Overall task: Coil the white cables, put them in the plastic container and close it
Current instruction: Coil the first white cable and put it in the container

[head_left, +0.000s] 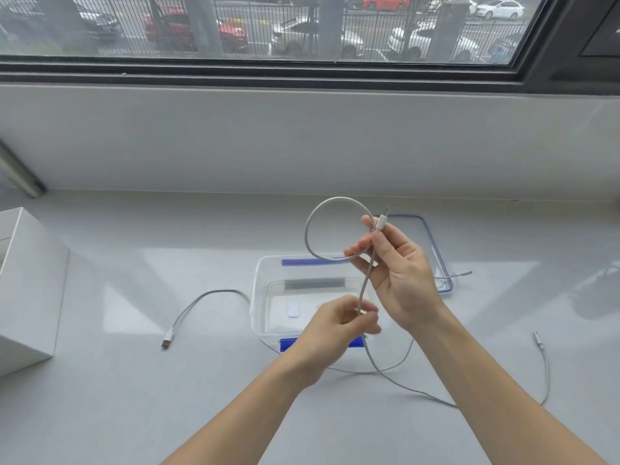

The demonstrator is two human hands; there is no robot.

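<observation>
White braided cable point(306, 233), looped and pinched by the right hand point(399, 273), slack gripped by the left hand point(339, 325), may spring open if either loosens.

Likely office or similar indoor room: pale desk point(134, 397) under window point(268, 28) overlooking fenced car park point(335, 38).

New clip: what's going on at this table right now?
A person is coiling a white cable above the open plastic container. The right hand grips the plug end and the first loop. The left hand pinches the cable lower down, with its tail trailing on the table. A second white cable lies loose to the container's left, and the lid lies behind it. No cable is inside yet.
</observation>
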